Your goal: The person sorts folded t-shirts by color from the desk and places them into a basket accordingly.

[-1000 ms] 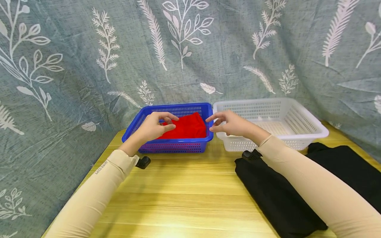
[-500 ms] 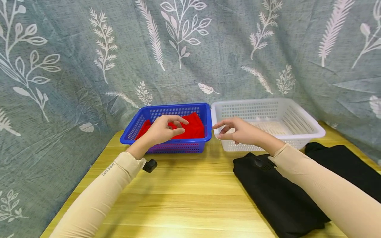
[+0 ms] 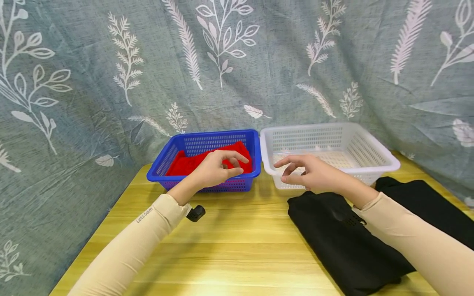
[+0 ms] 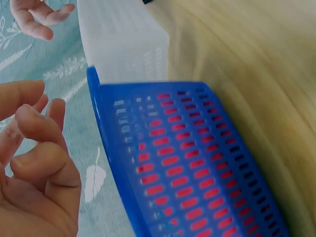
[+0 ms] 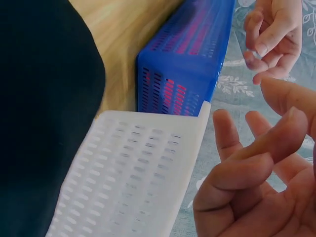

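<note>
Head view: both hands hold nothing; left hand hangs in front of the blue basket, right hand in front of the white basket; fingers half curled on each, thumb and forefinger apart, no contact with either rim that I can see; wrist views agree.

Red cloth lies inside the blue basket, bunched and rumpled; folded black cloth lies on the surface, right of centre; more black cloth beyond it, separate piece or same one, can't tell.

My read: between grasps, red cloth placed, black not yet handled; if black is next, it calls for both hands to go down and right, fingers wider, pinching opposite edges so the fold survives the lift.

Surface is pale wood-grain, glossy, bright patch near the front edge of view; baskets sit at its back, just beside each other; grey-green curtain with white leaf prints hangs behind and down the sides; rest of the room hidden.
</note>
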Action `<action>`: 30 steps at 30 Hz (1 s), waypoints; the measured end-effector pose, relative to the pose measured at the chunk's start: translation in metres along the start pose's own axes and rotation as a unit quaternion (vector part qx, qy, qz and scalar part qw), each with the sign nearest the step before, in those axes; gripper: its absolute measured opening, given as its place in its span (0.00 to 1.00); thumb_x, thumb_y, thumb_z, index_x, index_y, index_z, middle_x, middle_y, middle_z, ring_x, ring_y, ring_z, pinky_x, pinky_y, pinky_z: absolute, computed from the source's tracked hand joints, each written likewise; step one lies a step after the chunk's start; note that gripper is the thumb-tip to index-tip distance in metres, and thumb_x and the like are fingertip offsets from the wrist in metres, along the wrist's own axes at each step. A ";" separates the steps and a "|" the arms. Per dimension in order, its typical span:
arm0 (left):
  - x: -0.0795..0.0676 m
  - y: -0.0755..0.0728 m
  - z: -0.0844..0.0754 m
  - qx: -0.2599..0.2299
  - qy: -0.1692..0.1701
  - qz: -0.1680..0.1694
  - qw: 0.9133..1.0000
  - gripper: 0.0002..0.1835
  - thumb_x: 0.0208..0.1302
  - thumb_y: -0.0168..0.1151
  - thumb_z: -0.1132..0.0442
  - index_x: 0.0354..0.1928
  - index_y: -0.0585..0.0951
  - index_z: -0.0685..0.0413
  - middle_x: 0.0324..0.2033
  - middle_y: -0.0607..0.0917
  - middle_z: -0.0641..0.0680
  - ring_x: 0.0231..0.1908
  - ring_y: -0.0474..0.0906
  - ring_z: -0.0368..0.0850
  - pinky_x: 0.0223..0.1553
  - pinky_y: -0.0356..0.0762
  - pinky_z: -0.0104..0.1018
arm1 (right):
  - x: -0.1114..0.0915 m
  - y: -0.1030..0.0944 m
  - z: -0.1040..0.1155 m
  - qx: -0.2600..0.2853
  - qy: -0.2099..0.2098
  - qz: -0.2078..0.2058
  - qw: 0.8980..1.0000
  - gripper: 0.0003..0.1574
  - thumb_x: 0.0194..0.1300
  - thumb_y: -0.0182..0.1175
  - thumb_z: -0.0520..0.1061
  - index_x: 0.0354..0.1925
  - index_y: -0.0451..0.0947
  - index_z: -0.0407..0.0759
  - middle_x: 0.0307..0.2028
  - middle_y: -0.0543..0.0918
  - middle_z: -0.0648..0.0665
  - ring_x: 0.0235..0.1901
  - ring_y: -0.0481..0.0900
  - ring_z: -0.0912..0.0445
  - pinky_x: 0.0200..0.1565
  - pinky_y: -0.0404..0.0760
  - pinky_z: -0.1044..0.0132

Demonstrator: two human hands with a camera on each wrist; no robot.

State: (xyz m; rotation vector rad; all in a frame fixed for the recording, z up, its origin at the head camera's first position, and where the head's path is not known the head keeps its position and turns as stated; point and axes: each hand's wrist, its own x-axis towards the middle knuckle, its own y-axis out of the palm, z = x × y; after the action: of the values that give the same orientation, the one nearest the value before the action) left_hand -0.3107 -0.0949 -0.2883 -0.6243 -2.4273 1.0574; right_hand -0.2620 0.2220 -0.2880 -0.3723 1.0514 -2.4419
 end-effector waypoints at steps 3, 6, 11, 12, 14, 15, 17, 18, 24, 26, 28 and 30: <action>0.001 0.009 -0.003 -0.003 0.019 0.013 1.000 0.13 0.73 0.70 0.60 0.56 0.90 0.42 0.43 0.89 0.50 0.33 0.82 0.47 0.32 0.81 0.37 | -0.013 0.006 -0.002 -0.005 0.003 0.002 1.000 0.29 0.76 0.68 0.50 0.71 0.77 0.47 0.52 0.89 0.40 0.27 0.81 0.51 0.27 0.83 0.56; 0.002 0.018 -0.006 -0.012 0.026 0.041 0.999 0.15 0.73 0.70 0.60 0.59 0.89 0.44 0.44 0.87 0.52 0.27 0.82 0.48 0.29 0.82 0.37 | -0.027 0.013 -0.006 -0.016 0.007 0.002 1.000 0.29 0.76 0.68 0.51 0.70 0.77 0.49 0.51 0.88 0.43 0.21 0.77 0.53 0.25 0.82 0.59; 0.003 0.035 -0.010 -0.028 0.034 0.084 0.995 0.16 0.74 0.70 0.61 0.61 0.87 0.44 0.46 0.86 0.53 0.18 0.71 0.40 0.25 0.77 0.32 | -0.054 0.019 -0.013 -0.017 0.015 0.010 1.000 0.31 0.76 0.68 0.53 0.72 0.75 0.51 0.50 0.86 0.44 0.16 0.72 0.56 0.23 0.81 0.60; 0.003 0.038 -0.011 -0.029 0.040 0.090 0.995 0.17 0.74 0.70 0.61 0.61 0.87 0.45 0.45 0.86 0.53 0.18 0.69 0.40 0.25 0.75 0.31 | -0.060 0.019 -0.014 -0.013 0.016 0.012 1.000 0.32 0.77 0.67 0.53 0.73 0.74 0.50 0.51 0.86 0.43 0.16 0.72 0.56 0.23 0.81 0.60; 0.004 0.045 -0.011 -0.028 0.049 0.101 0.993 0.18 0.74 0.70 0.61 0.63 0.86 0.46 0.44 0.87 0.51 0.19 0.67 0.38 0.25 0.71 0.30 | -0.072 0.019 -0.016 -0.005 0.017 0.014 1.000 0.33 0.77 0.66 0.54 0.74 0.73 0.49 0.52 0.85 0.42 0.16 0.72 0.57 0.23 0.81 0.60; 0.004 0.048 -0.012 -0.026 0.054 0.104 0.993 0.18 0.74 0.70 0.61 0.64 0.86 0.46 0.44 0.88 0.51 0.20 0.67 0.38 0.25 0.69 0.29 | -0.078 0.019 -0.018 0.000 0.018 0.014 1.000 0.33 0.78 0.65 0.54 0.75 0.72 0.49 0.53 0.85 0.41 0.16 0.72 0.57 0.23 0.81 0.60; 0.005 0.054 -0.013 -0.022 0.061 0.109 0.992 0.19 0.74 0.70 0.61 0.65 0.85 0.46 0.44 0.89 0.49 0.21 0.68 0.37 0.27 0.68 0.29 | -0.090 0.018 -0.020 0.005 0.025 0.009 1.000 0.33 0.78 0.65 0.54 0.75 0.72 0.49 0.54 0.85 0.41 0.16 0.72 0.58 0.23 0.81 0.60; 0.006 0.057 -0.013 -0.025 0.061 0.111 0.992 0.20 0.74 0.69 0.61 0.65 0.85 0.46 0.44 0.89 0.49 0.21 0.68 0.38 0.27 0.68 0.29 | -0.095 0.018 -0.021 0.005 0.027 0.007 1.000 0.34 0.78 0.65 0.54 0.75 0.71 0.50 0.54 0.85 0.41 0.16 0.72 0.58 0.23 0.81 0.61; 0.010 0.076 -0.019 -0.037 0.067 0.133 0.988 0.22 0.73 0.69 0.62 0.67 0.83 0.47 0.52 0.88 0.58 0.20 0.74 0.38 0.29 0.78 0.28 | -0.126 0.013 -0.027 -0.003 0.051 0.030 0.998 0.37 0.79 0.64 0.54 0.79 0.67 0.51 0.46 0.84 0.47 0.17 0.72 0.59 0.24 0.80 0.62; 0.011 0.082 -0.021 -0.043 0.067 0.141 0.987 0.22 0.73 0.70 0.63 0.67 0.82 0.48 0.55 0.87 0.61 0.19 0.75 0.39 0.28 0.80 0.29 | -0.135 0.011 -0.029 0.000 0.057 0.052 0.997 0.38 0.80 0.63 0.53 0.80 0.65 0.50 0.43 0.83 0.48 0.17 0.73 0.60 0.24 0.79 0.62; 0.012 0.086 -0.022 -0.045 0.069 0.147 0.986 0.23 0.73 0.70 0.63 0.67 0.82 0.48 0.58 0.86 0.63 0.17 0.74 0.39 0.27 0.80 0.29 | -0.143 0.010 -0.031 0.011 0.065 0.075 0.995 0.39 0.80 0.62 0.52 0.81 0.64 0.48 0.42 0.82 0.47 0.17 0.74 0.59 0.24 0.79 0.62; 0.012 0.091 -0.022 -0.035 0.073 0.150 0.985 0.23 0.73 0.71 0.63 0.68 0.82 0.46 0.59 0.86 0.63 0.16 0.72 0.37 0.26 0.77 0.28 | -0.151 0.009 -0.033 0.022 0.079 0.093 0.992 0.40 0.81 0.62 0.51 0.82 0.62 0.46 0.40 0.81 0.46 0.17 0.75 0.58 0.24 0.78 0.62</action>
State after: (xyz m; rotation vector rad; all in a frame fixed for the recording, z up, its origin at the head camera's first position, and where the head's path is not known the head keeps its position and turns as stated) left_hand -0.2876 -0.0199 -0.3411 -1.0788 -2.2978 1.0002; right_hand -0.1424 0.3129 -0.3266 -0.0637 1.0444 -2.3507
